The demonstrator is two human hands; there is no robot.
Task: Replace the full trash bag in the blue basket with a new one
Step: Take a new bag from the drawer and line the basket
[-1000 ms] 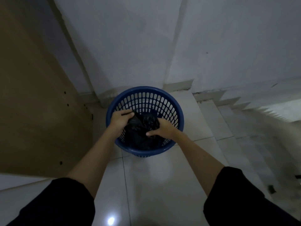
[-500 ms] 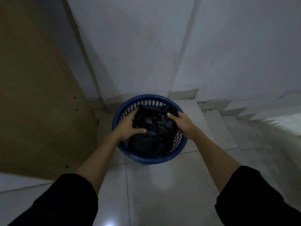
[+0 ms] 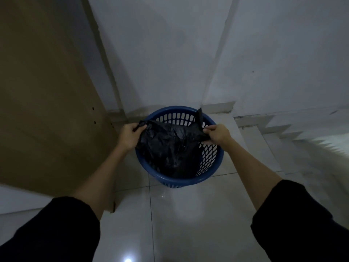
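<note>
A round blue perforated basket [image 3: 211, 167] stands on the tiled floor in a wall corner. A black trash bag [image 3: 170, 144] hangs down into it, its top stretched across the opening. My left hand [image 3: 129, 137] grips the bag's left edge at the basket's left rim. My right hand [image 3: 217, 135] pinches the bag's right edge near the right rim, with a black strip of the bag sticking up behind it. The bag's lower part lies in shadow inside the basket.
A tall brown board [image 3: 47, 95] leans against the wall at the left, close to the basket. White walls meet in a corner behind the basket. Tiled steps [image 3: 273, 140] run along the right. Glossy floor tiles [image 3: 179, 214] lie in front.
Both hands have moved apart from the middle of the bag to the basket's rims, pulling the bag's top wide. The camera has moved closer.
</note>
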